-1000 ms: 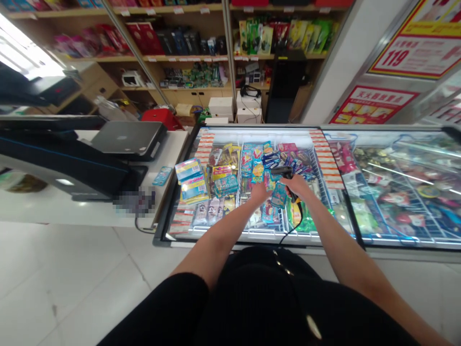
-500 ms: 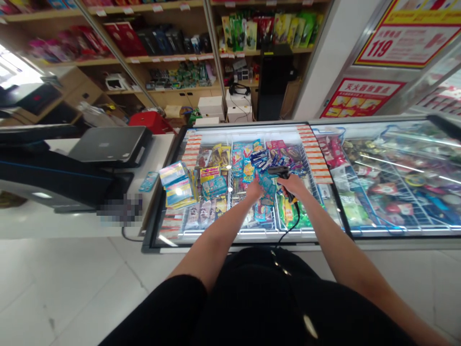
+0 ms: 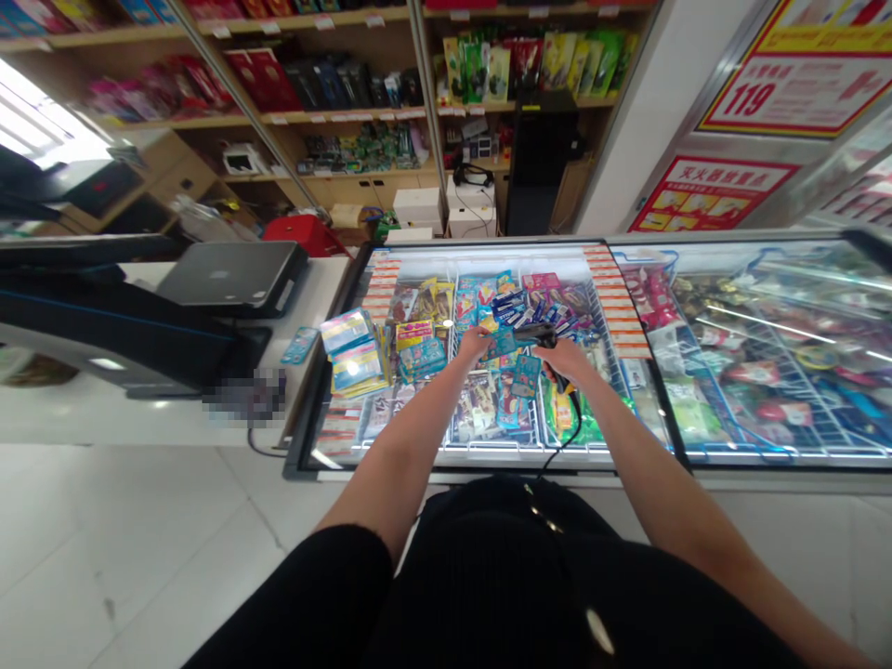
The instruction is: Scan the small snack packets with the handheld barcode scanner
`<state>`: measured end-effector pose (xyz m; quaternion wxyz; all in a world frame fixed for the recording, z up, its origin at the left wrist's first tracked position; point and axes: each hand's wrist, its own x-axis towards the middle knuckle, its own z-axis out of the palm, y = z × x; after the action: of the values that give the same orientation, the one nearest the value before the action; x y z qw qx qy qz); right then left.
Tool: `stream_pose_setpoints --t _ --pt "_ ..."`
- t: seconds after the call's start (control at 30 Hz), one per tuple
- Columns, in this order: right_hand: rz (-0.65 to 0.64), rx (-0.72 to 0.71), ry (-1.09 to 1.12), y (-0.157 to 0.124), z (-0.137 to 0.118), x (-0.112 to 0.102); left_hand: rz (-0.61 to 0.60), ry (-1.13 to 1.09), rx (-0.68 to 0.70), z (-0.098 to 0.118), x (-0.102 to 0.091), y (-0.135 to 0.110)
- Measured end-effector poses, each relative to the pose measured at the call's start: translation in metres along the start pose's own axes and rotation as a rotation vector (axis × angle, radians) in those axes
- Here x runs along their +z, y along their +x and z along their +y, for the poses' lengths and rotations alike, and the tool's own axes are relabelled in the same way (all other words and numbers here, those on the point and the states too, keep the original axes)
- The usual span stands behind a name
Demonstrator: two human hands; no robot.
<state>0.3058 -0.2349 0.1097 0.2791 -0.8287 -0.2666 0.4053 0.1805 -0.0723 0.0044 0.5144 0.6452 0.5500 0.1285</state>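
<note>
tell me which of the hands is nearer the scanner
Right: the right hand grips the scanner by its handle. The left hand is apart from it, to its left, holding a blue pack.

Black corded scanner (image 3: pixel 535 334) + teal packet (image 3: pixel 500 347)
Scanner's aimed left, held up; packet's kinda flat, right by the scanner's nose.

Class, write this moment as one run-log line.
left hand: holds packet; right hand: holds scanner; scanner: faces packet; below: freezer
</note>
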Motion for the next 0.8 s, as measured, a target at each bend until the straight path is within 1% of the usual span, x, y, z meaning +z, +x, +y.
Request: stream_pose_setpoints --t 0.23,0.43,0.63,0.8 --pt "-0.015 0.008 0.019 -0.002 -0.004 0.006 0.018 -0.02 0.012 0.007 -0.011 -0.011" --pt "-0.032 0.008 0.004 -0.007 -0.011 0.011 0.038 -0.005 0.001 0.007 -0.019 -0.013" --pt "-0.015 -0.002 -0.006 -0.004 -0.015 0.021 0.02 0.018 0.008 0.0 -0.03 -0.011" --pt "-0.039 -0.034 0.001 0.001 -0.021 0.034 0.046 0.017 0.0 -0.012 -0.051 -0.008"
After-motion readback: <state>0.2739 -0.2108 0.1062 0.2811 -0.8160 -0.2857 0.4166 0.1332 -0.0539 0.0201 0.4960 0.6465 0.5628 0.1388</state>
